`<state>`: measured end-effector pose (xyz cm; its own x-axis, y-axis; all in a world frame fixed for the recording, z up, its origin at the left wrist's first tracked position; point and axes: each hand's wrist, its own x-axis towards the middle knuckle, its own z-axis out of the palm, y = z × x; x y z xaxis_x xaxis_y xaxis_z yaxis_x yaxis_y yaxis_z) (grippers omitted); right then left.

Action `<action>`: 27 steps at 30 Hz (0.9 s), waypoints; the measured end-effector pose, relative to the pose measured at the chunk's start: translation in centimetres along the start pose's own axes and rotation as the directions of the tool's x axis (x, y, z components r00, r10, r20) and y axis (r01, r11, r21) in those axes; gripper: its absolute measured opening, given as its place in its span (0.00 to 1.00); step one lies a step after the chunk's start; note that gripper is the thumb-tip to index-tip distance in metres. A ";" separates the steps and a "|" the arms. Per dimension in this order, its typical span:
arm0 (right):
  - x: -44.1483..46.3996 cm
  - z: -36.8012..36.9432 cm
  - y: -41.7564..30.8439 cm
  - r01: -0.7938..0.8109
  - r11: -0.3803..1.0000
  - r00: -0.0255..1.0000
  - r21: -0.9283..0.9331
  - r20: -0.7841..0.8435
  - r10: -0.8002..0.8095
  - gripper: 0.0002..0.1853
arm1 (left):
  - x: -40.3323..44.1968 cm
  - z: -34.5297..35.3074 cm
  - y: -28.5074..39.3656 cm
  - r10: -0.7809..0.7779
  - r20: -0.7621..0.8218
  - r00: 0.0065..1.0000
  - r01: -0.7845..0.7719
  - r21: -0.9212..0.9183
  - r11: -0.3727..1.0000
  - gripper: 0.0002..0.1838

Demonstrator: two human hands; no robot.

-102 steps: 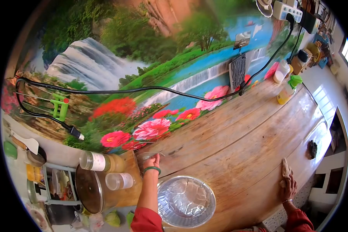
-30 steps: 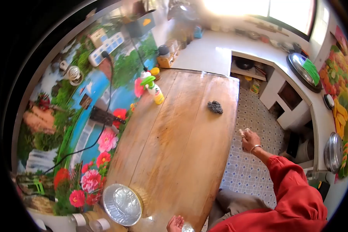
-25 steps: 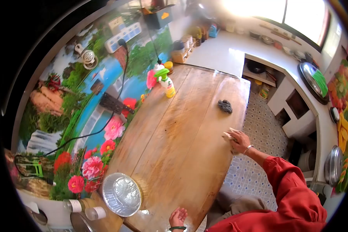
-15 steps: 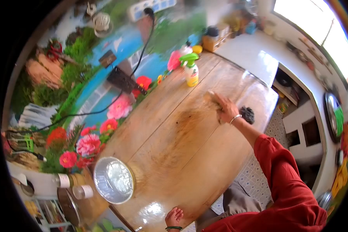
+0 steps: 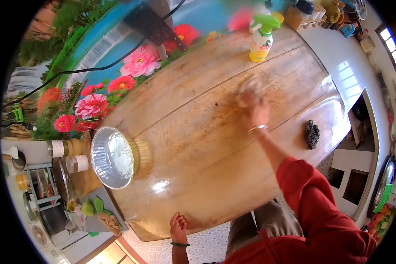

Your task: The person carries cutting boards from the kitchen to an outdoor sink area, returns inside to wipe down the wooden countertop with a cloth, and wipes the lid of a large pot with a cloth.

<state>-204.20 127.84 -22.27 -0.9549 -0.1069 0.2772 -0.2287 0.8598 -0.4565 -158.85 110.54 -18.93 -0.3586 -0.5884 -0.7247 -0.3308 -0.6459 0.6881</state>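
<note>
My right hand (image 5: 256, 112) presses a pale, blurred scrubbing cloth (image 5: 251, 86) onto the wet wooden table (image 5: 193, 176); motion smears its fingers. A green-and-yellow spray bottle (image 5: 260, 42) stands upright beyond it at the table's far edge. To the right of the hand lies a dark scouring pad (image 5: 312, 134), not touched. Near the front edge, my left hand (image 5: 178, 224) is loosely curled with nothing visible in it. A shiny metal basin (image 5: 113, 157) holding water sits at the table's left end.
A floral mural (image 5: 92, 105) covers the wall behind, with a black cable (image 5: 88, 69) across it. Lidded jars (image 5: 77, 163) and a grey rack (image 5: 44, 185) stand at left. A white counter (image 5: 345, 66) adjoins the far right, its shelves (image 5: 354, 176) below.
My right hand has swept the cloth over the tabletop, back from the far right side and away from the dark scouring pad. The head view has shifted; the left hand stays near the front edge.
</note>
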 end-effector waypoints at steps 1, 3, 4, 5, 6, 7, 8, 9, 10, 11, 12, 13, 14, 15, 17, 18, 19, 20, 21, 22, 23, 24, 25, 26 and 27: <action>-2.2 1.0 -1.5 0.126 0.992 0.992 0.025 -0.024 -0.125 0.21 | 0.0 0.4 0.1 -0.035 -0.070 0.997 0.035 -0.009 0.999 0.16; -11.4 7.4 -4.1 0.378 0.891 0.918 0.250 0.022 -0.396 0.19 | 0.0 0.4 0.5 -0.053 -0.134 0.990 0.052 -0.014 0.999 0.15; -13.8 1.9 -8.1 0.481 0.663 0.835 0.574 -0.068 -0.546 0.19 | 0.1 0.2 0.7 0.020 -0.238 0.971 -0.020 0.002 1.000 0.13; -19.1 -0.8 -10.6 0.476 0.700 0.630 0.532 0.349 -0.694 0.18 | 0.2 0.0 1.2 0.093 -0.337 0.937 -0.090 0.025 0.996 0.11; -25.7 -1.3 -11.5 0.425 0.620 0.463 0.659 0.431 -0.775 0.16 | -0.3 0.2 2.6 0.166 -0.412 0.896 -0.187 -0.009 0.982 0.08; -32.3 -1.7 -12.3 0.318 0.564 0.277 0.762 0.494 -0.824 0.14 | -1.2 -0.1 3.7 0.217 -0.425 0.879 -0.244 -0.008 0.970 0.08; -36.5 -3.6 -12.1 0.356 0.452 -0.056 0.817 0.502 -0.863 0.14 | -1.9 -0.5 4.7 0.268 -0.441 0.857 -0.302 -0.006 0.953 0.08; -40.7 -5.6 -11.9 0.315 0.348 -0.383 0.883 0.453 -0.805 0.15 | -2.6 -0.5 5.4 0.283 -0.439 0.853 -0.317 -0.004 0.949 0.08; -42.0 -6.5 -10.9 -0.135 0.373 -0.571 0.918 0.235 -0.787 0.16 | -3.4 -0.5 5.8 0.328 -0.408 0.852 -0.347 0.030 0.938 0.09; -42.3 -7.0 -10.3 -0.167 0.362 -0.573 0.917 0.208 -0.792 0.15 | -4.1 -0.8 6.0 0.370 -0.377 0.849 -0.374 0.065 0.925 0.09; -41.3 -7.3 -10.8 -0.161 0.354 -0.574 0.921 0.205 -0.793 0.15 | -4.5 -0.9 5.9 0.379 -0.378 0.845 -0.384 0.064 0.921 0.09; -39.7 -7.0 -10.7 -0.284 0.589 -0.603 0.757 0.336 -0.723 0.15 | -4.8 -0.7 5.4 0.366 -0.369 0.854 -0.360 0.088 0.929 0.10; -36.9 -7.3 -10.7 -0.377 0.769 -0.652 0.516 0.442 -0.616 0.15 | -5.0 -0.7 4.7 0.348 -0.364 0.864 -0.332 0.107 0.937 0.10; -32.1 -8.1 -11.3 -0.341 0.753 -0.492 0.563 0.576 -0.653 0.14 | -4.6 -1.3 3.5 0.326 -0.330 0.886 -0.306 0.113 0.945 0.11; -28.6 -7.5 -11.9 -0.541 0.666 -0.101 0.514 0.747 -0.657 0.15 | -4.7 -1.3 1.4 0.257 -0.211 0.943 -0.231 0.139 0.963 0.15; -27.9 -6.8 -12.0 -0.745 0.507 0.091 0.434 0.818 -0.567 0.17 | -5.0 -0.3 0.8 0.209 -0.166 0.964 -0.188 0.134 0.973 0.18; -27.6 -6.4 -12.1 -0.905 0.336 0.042 0.260 0.841 -0.539 0.19 | -5.9 0.4 0.2 0.135 -0.104 0.985 -0.125 0.095 0.988 0.21; -25.7 -7.1 -12.4 -0.989 0.129 -0.001 0.075 0.861 -0.509 0.21 | -6.4 1.6 -0.3 0.055 -0.017 0.998 -0.054 0.064 0.996 0.23; -22.8 -11.2 -13.1 -0.966 0.199 0.054 0.167 0.879 -0.473 0.20 | -5.8 1.8 -1.3 -0.088 0.062 0.994 0.091 -0.056 0.994 0.26; -22.9 -12.0 -13.5 -0.996 0.081 -0.007 0.033 0.890 -0.455 0.21 | -6.0 3.3 -1.1 -0.109 0.121 0.987 0.114 -0.035 0.993 0.26; -21.8 -14.1 -13.1 -0.992 0.102 -0.117 -0.073 0.838 -0.533 0.18 | -7.1 4.7 -0.5 -0.116 0.326 0.938 0.178 -0.169 0.969 0.27; -24.5 -11.9 -12.7 -0.992 0.086 0.041 0.096 0.869 -0.493 0.19 | -7.9 5.8 -0.2 -0.098 0.507 0.856 0.272 -0.281 0.920 0.28; -26.4 -10.7 -12.3 -0.997 -0.003 0.074 0.082 0.886 -0.458 0.16 | -8.2 7.8 -0.3 0.008 0.555 0.832 0.246 -0.382 0.891 0.30; -26.7 -11.5 -11.6 -0.963 0.024 0.220 0.267 0.839 -0.498 0.16 | -7.1 7.7 -1.3 0.052 0.547 0.836 0.126 -0.284 0.951 0.30; -27.7 -10.9 -11.3 -0.968 0.018 0.211 0.250 0.853 -0.477 0.16 | -6.0 6.9 -2.5 0.045 0.479 0.877 0.094 -0.264 0.960 0.28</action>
<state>-173.13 126.58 -15.54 -0.2541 -0.8588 -0.4449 0.8730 -0.0056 -0.4877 -161.85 119.05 -16.06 -0.7474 -0.3121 -0.5865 -0.1212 -0.8039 0.5823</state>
